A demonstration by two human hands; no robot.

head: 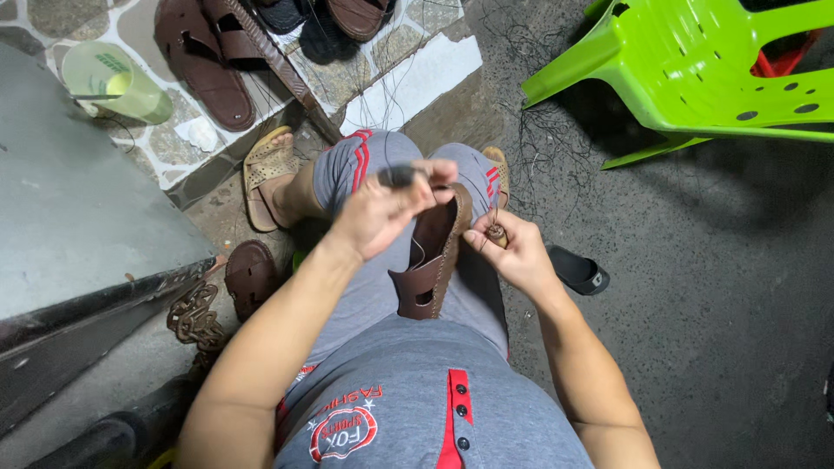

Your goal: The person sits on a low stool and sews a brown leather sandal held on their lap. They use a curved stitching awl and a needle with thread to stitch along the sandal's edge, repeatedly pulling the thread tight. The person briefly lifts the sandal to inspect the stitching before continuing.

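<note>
Holding brown sandal point(432, 260) on lap w/ left hand point(379, 211); right hand point(512, 249) grips awl point(496, 233).

Dark concrete floor point(712, 287) with green plastic chair point(695, 69), black slipper point(578, 271), loose threads point(539, 130).

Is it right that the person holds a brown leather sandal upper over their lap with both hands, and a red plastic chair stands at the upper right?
Not quite: the plastic chair at the upper right is bright green, not red, as the head view shows. The rest holds: the left hand and right hand hold the brown leather sandal upper over the lap.
</note>
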